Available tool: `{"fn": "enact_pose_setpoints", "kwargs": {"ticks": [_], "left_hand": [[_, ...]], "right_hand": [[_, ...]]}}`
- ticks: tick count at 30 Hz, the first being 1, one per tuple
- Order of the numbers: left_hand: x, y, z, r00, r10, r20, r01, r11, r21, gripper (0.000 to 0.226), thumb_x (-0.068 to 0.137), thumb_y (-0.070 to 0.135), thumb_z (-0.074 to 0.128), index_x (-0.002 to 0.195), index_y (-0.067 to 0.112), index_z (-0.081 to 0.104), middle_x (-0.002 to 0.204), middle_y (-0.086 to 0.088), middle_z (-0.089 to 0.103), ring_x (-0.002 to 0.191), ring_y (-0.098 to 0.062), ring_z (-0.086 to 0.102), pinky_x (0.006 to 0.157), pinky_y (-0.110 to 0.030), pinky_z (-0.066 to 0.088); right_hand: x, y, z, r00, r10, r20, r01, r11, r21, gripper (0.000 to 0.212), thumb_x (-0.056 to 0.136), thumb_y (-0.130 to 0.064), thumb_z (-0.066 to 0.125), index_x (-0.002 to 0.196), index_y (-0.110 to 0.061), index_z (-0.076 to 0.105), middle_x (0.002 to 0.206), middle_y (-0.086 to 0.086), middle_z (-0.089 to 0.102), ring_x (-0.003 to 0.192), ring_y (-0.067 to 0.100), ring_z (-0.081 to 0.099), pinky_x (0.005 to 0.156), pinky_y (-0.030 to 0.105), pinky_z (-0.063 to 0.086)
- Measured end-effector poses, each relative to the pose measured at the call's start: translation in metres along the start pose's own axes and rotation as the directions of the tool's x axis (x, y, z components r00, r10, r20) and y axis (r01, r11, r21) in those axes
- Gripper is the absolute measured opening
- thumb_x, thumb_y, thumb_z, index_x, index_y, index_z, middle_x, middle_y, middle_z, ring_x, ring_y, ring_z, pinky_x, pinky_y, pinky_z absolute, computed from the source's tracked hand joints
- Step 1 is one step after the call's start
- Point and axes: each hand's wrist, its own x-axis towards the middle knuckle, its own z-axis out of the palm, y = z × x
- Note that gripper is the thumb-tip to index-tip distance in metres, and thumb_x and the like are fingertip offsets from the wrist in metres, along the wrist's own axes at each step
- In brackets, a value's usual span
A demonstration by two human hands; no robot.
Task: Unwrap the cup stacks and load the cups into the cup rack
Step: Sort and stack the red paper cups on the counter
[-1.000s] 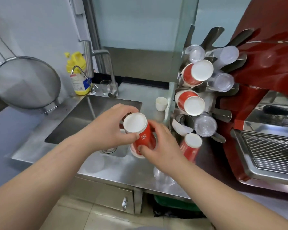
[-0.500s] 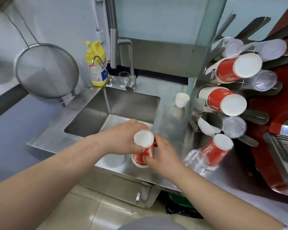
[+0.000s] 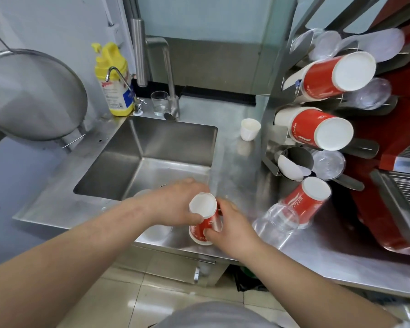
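A short stack of red paper cups [image 3: 205, 221] with white bases stands upside down at the counter's front edge. My left hand [image 3: 178, 204] grips its upper part from the left; my right hand [image 3: 230, 226] holds its lower part from the right. The metal cup rack [image 3: 282, 119] at the right carries red cup stacks [image 3: 322, 129] and clear plastic cup stacks [image 3: 369, 93] pointing outward. Another red cup stack [image 3: 303, 200] leans out of a low slot, above clear plastic cups [image 3: 277, 221] on the counter.
A steel sink [image 3: 152, 152] lies behind my hands, with a tap [image 3: 163, 74], a small glass [image 3: 159, 102] and a yellow bottle [image 3: 113, 79] at its back. A small white cup [image 3: 249, 129] stands near the rack. A strainer [image 3: 33, 95] hangs left. A red machine [image 3: 407, 138] fills the right.
Both hands and the red cup stack have come down from above the sink to the counter's front edge. The camera has moved closer and tilted down.
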Motion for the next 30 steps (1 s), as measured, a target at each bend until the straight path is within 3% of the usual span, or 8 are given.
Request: {"fn": "enact_pose_setpoints", "kwargs": {"ticks": [10, 19, 30], "left_hand": [[0.006, -0.008, 0.010, 0.999, -0.045, 0.030, 0.045, 0.999, -0.020, 0.048, 0.066, 0.052, 0.061, 0.111, 0.042, 0.049, 0.107, 0.013, 0.053, 0.106, -0.008, 0.048, 0.092, -0.037, 0.046], [0.008, -0.006, 0.010, 0.998, -0.047, 0.039, 0.047, 0.999, -0.013, 0.052, 0.073, 0.042, 0.069, 0.122, 0.038, 0.049, 0.115, 0.011, 0.048, 0.114, -0.010, 0.049, 0.097, -0.036, 0.044], [0.007, -0.003, 0.003, 0.994, -0.056, 0.093, 0.050, 0.997, 0.067, 0.049, 0.073, 0.054, 0.056, 0.119, 0.040, 0.049, 0.114, 0.013, 0.053, 0.111, -0.010, 0.051, 0.094, -0.037, 0.046]], "right_hand": [[0.000, 0.008, 0.004, 0.999, 0.032, 0.034, -0.032, 0.999, -0.005, 0.065, 0.073, -0.021, 0.069, 0.134, -0.024, 0.044, 0.123, -0.001, 0.054, 0.114, 0.014, 0.050, 0.088, 0.020, 0.038], [0.000, 0.009, 0.000, 0.996, 0.048, 0.079, -0.045, 0.998, -0.035, 0.064, 0.076, -0.022, 0.067, 0.135, -0.025, 0.043, 0.125, 0.000, 0.055, 0.116, 0.016, 0.051, 0.089, 0.021, 0.039], [0.011, 0.003, -0.017, 0.974, 0.109, 0.198, -0.063, 0.972, -0.228, 0.046, 0.077, -0.032, 0.063, 0.120, -0.021, 0.052, 0.116, 0.004, 0.060, 0.109, 0.023, 0.057, 0.090, 0.037, 0.049]]}}
